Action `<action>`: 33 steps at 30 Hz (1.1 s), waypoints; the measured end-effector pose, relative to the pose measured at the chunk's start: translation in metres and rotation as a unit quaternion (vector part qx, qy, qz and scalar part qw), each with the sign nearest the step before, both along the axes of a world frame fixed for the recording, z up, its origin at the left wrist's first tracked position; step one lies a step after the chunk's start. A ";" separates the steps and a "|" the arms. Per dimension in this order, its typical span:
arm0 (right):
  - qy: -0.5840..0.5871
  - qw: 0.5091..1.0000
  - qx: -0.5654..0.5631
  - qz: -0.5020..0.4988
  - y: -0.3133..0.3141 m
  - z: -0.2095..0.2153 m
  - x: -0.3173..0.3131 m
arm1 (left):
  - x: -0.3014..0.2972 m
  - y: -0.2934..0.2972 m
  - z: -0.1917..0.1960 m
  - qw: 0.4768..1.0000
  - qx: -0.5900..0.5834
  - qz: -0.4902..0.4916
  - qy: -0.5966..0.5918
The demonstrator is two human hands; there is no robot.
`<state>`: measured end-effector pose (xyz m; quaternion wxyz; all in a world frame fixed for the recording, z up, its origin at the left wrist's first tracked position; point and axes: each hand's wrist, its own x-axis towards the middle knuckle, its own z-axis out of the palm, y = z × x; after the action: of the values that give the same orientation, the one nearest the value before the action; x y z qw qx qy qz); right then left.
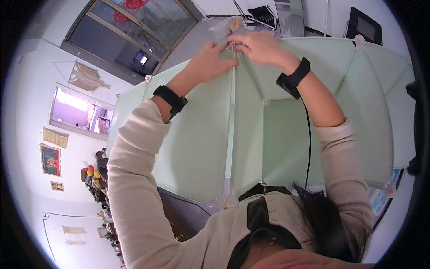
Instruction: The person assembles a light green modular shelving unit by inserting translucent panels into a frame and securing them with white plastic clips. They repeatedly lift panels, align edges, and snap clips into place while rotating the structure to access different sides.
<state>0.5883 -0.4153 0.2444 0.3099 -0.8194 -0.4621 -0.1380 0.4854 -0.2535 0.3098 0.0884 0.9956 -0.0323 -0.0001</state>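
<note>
Head view: both hands are together at the far edge of the pale green panels (190, 134), fingers closed about a translucent connector (231, 45) where the panel edges meet; how hard they press cannot be told. Left hand (208, 65) comes in from the left, its thumb low along the seam; right hand (261, 47) reaches over from the other side, fingertips on top. Judgement: the two-sided hold likely keeps the edges lined up while force goes into the joint. The upright divider (249, 125) below it probably braces that line. The work stands directly before the person, its near corner cap (230, 201) close to the torso. Appearance: panels smooth, matt, thin-edged, forming open compartments on the right; a narrow gap runs down the seam. Another corner cap, whitish, sits at far right (359, 40).
</note>
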 end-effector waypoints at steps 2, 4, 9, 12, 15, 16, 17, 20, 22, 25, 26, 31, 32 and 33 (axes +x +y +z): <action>-0.019 1.000 -0.010 -0.009 0.000 -0.004 0.002 | 0.001 0.001 -0.004 1.000 0.007 0.003 0.004; -0.035 0.999 0.022 0.012 0.000 -0.007 0.003 | 0.001 0.003 -0.005 1.000 0.012 0.008 0.012; -0.050 0.998 0.030 0.018 -0.001 -0.006 0.004 | 0.001 0.007 -0.006 0.999 0.039 -0.011 0.010; -0.035 0.999 0.017 0.010 -0.003 -0.004 0.002 | -0.001 0.008 -0.009 0.998 0.055 -0.014 0.018; -0.043 0.999 0.013 0.003 -0.004 -0.002 0.000 | -0.001 0.009 -0.013 0.997 0.075 -0.016 0.008; -0.045 0.999 0.021 0.009 -0.004 -0.001 -0.001 | -0.001 0.009 -0.014 0.996 0.087 -0.014 0.003; -0.047 0.998 0.028 0.016 -0.004 -0.001 -0.001 | -0.001 0.010 -0.015 0.996 0.087 -0.015 0.006; -0.047 0.998 0.034 0.020 -0.005 0.000 0.000 | 0.000 0.011 -0.016 0.995 0.098 -0.019 0.010; -0.053 0.997 0.043 0.027 -0.004 -0.001 0.000 | 0.000 0.011 -0.018 0.995 0.097 -0.017 0.012; -0.050 0.997 0.049 0.031 -0.004 -0.002 0.001 | -0.001 0.010 -0.023 0.995 0.096 -0.002 0.011; -0.046 0.997 0.048 0.032 -0.005 -0.003 0.001 | -0.002 0.009 -0.026 0.996 0.089 -0.001 0.010; -0.050 0.997 0.047 0.020 -0.004 -0.006 0.003 | -0.005 0.022 -0.032 0.989 0.142 -0.024 -0.031; -0.050 0.998 0.038 0.013 -0.003 -0.006 0.004 | -0.005 0.027 -0.033 0.990 0.132 -0.023 -0.043; -0.046 0.998 0.040 0.017 -0.003 -0.006 0.004 | -0.004 0.033 -0.033 0.991 0.122 -0.021 -0.054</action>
<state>0.5925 -0.4180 0.2381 0.3232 -0.7912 -0.4836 -0.1890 0.4811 -0.2207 0.2768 -0.0353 0.9966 -0.0574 0.0483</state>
